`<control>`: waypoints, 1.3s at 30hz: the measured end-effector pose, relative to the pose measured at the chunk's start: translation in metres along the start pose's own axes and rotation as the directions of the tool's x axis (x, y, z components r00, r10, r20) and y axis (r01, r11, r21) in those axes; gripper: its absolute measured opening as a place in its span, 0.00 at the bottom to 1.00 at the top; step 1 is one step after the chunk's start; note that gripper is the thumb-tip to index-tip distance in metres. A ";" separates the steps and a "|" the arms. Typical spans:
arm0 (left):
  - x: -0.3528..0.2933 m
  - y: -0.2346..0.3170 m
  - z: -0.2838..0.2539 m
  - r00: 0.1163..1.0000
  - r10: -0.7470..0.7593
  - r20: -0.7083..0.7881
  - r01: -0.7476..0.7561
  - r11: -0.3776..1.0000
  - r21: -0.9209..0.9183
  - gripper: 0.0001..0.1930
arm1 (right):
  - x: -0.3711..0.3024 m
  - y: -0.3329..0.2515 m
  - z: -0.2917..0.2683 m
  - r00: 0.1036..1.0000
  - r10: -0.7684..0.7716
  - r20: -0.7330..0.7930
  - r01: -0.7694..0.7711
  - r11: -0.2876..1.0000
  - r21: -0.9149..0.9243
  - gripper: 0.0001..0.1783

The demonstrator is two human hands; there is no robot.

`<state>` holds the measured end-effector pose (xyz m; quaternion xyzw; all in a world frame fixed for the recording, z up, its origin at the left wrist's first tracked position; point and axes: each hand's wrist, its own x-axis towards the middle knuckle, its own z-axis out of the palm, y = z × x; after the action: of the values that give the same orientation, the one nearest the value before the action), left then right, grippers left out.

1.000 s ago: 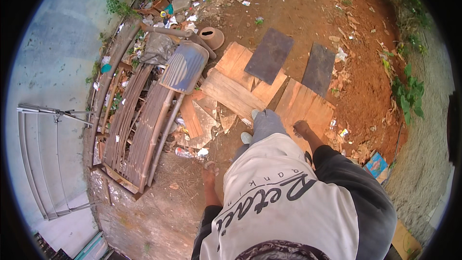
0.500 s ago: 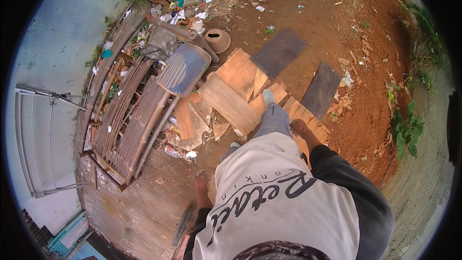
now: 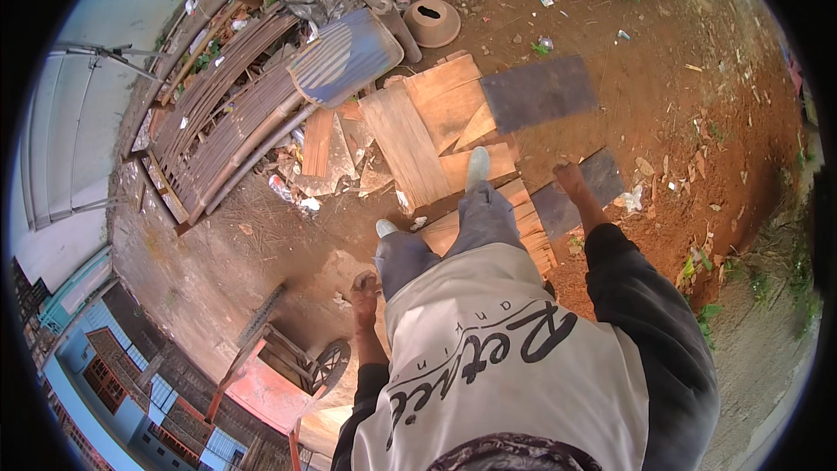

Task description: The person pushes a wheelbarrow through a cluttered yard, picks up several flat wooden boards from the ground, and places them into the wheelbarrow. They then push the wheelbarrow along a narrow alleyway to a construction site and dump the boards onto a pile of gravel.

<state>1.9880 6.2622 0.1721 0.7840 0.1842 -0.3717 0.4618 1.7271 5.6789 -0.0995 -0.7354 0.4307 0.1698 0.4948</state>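
My left hand [image 3: 364, 286] hangs beside my left leg above bare earth, its fingers loosely bent and apart with nothing in them. On the other side, my right hand [image 3: 570, 180] is held out in front of a dark flat panel [image 3: 603, 176], its fingers curled in and no object showing in them. One foot is on the brown wooden boards [image 3: 397, 144] laid on the ground, the other on the soil at their left. A second dark panel [image 3: 540, 93] lies beyond, against a lighter plywood sheet [image 3: 440, 96].
At the left, a slatted bamboo frame [image 3: 222, 135] carries a blue, wood-edged panel [image 3: 347, 57]. Close to it sits a brown clay pot [image 3: 432, 23]. A reddish cart [image 3: 270, 388] with a spoked wheel [image 3: 330, 368] stands at the lower left. Scattered litter and a wall [image 3: 96, 113] lie along the left.
My view has turned and moved along, bringing the cart and wheel into sight at lower left. My right hand has swung forward and outward from my leg; my left hand shows more fully.
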 end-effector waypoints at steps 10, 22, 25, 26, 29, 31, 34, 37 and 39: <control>-0.026 -0.096 0.027 0.967 0.245 0.066 -0.222 0.943 -0.246 0.15 | 0.039 -0.149 0.010 0.983 0.101 0.155 -0.112 0.992 0.065 0.11; 0.099 -0.026 0.013 0.961 0.230 0.151 -0.178 0.939 -0.294 0.15 | -0.008 -0.195 0.027 0.996 -0.071 0.059 0.077 0.991 -0.114 0.13; 0.150 0.004 -0.004 0.972 0.194 0.135 -0.167 0.967 -0.192 0.15 | -0.028 -0.199 0.013 0.987 0.158 -0.018 -0.158 0.987 0.027 0.13; 0.161 0.017 -0.011 0.944 0.295 0.146 -0.272 0.949 -0.157 0.14 | -0.038 -0.196 0.013 0.983 0.179 -0.035 -0.174 0.977 0.123 0.13; 0.190 0.090 -0.014 0.962 0.187 0.198 -0.191 0.982 0.002 0.13 | -0.067 -0.136 0.018 0.990 0.025 -0.138 -0.013 0.996 0.084 0.12; 0.208 0.117 -0.022 0.980 0.077 0.186 -0.084 0.996 0.034 0.12 | -0.081 -0.122 0.038 0.988 0.047 -0.150 -0.042 0.998 0.041 0.13; 0.243 0.117 -0.039 0.984 0.069 0.162 -0.069 0.998 -0.008 0.13 | -0.103 -0.152 0.071 0.944 0.314 -0.102 -0.293 0.939 0.180 0.15; 0.262 0.126 -0.034 0.982 0.045 0.183 -0.055 0.997 0.052 0.13 | -0.120 -0.173 0.087 0.932 0.344 -0.117 -0.305 0.915 0.266 0.15; 0.272 0.127 -0.024 0.974 0.004 0.227 -0.015 0.999 0.048 0.13 | -0.125 -0.158 0.097 0.961 0.227 -0.159 -0.204 0.968 0.149 0.16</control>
<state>2.2569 6.2037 0.0490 0.7485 0.1172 -0.4611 0.4619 1.7999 5.8439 0.0331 -0.6621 0.5601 0.1290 0.4810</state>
